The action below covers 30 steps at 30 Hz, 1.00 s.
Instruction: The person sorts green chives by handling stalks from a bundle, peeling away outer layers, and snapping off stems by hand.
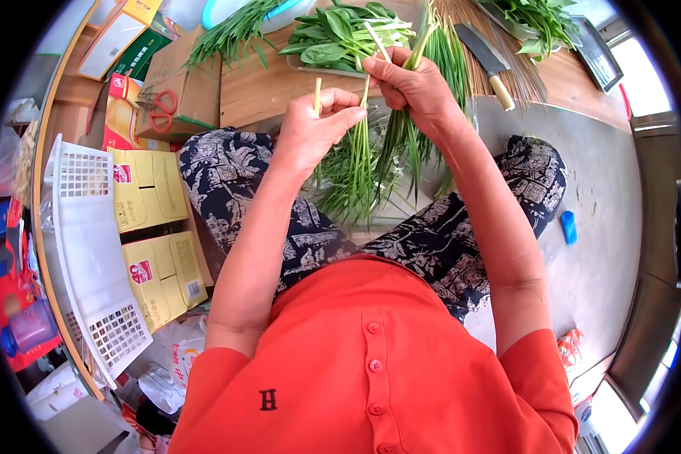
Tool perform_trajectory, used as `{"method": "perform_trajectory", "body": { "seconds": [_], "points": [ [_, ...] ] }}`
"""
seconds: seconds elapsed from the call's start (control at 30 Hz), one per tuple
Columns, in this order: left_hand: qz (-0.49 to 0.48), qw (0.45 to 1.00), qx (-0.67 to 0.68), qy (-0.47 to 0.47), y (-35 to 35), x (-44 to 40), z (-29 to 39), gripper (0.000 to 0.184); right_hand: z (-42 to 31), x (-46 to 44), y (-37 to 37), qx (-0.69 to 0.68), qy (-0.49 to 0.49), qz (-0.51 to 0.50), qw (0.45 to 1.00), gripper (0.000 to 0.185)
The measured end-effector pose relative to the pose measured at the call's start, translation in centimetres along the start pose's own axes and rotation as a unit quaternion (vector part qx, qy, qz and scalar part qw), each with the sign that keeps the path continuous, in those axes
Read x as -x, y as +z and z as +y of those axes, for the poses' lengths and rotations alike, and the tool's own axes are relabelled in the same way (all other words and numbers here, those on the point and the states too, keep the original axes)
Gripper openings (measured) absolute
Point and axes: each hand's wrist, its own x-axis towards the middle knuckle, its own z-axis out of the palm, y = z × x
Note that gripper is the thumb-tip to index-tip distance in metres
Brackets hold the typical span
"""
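My left hand (pixel 314 129) is closed around a few garlic chives, a pale stem end standing up between its fingers and green blades hanging below. My right hand (pixel 415 87) grips a bunch of garlic chives (pixel 401 147) by the pale stems, with the leaves drooping down. The two hands are close together over the floor between the knees. Under them lies a loose heap of green blades (pixel 348 189), partly hidden by the hanging leaves. Just beyond the hands, a clear tray holds broad-leaved greens (pixel 337 38).
A cleaver (pixel 483 57) lies on the wooden board (pixel 253 94) to the right of more chives (pixel 231 34). Red-handled scissors (pixel 163 111) rest on a cardboard box at left. Yellow boxes (pixel 150 189) and a white plastic basket (pixel 94 242) stand at my left. A blue item (pixel 568 227) lies on the floor.
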Motion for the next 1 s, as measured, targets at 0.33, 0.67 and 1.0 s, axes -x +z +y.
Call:
{"method": "perform_trajectory", "body": {
  "seconds": [0.33, 0.67, 1.0],
  "points": [
    [0.066, 0.995, 0.069, -0.007, -0.4, -0.2, 0.7, 0.013, 1.2, 1.5, 0.9, -0.04, 0.085, -0.047, 0.994, 0.022],
    [0.15, 0.978, -0.062, 0.132, -0.4, -0.6, -0.3, 0.006, 1.4, 2.0, 2.4, 0.014, 0.045, -0.001, 0.999, 0.018],
    [0.263, 0.894, -0.246, 0.265, 0.3, -0.7, 0.3, 0.003, 0.8, 2.3, 2.4, 0.011, 0.078, -0.046, 0.996, 0.014]
  ]
}}
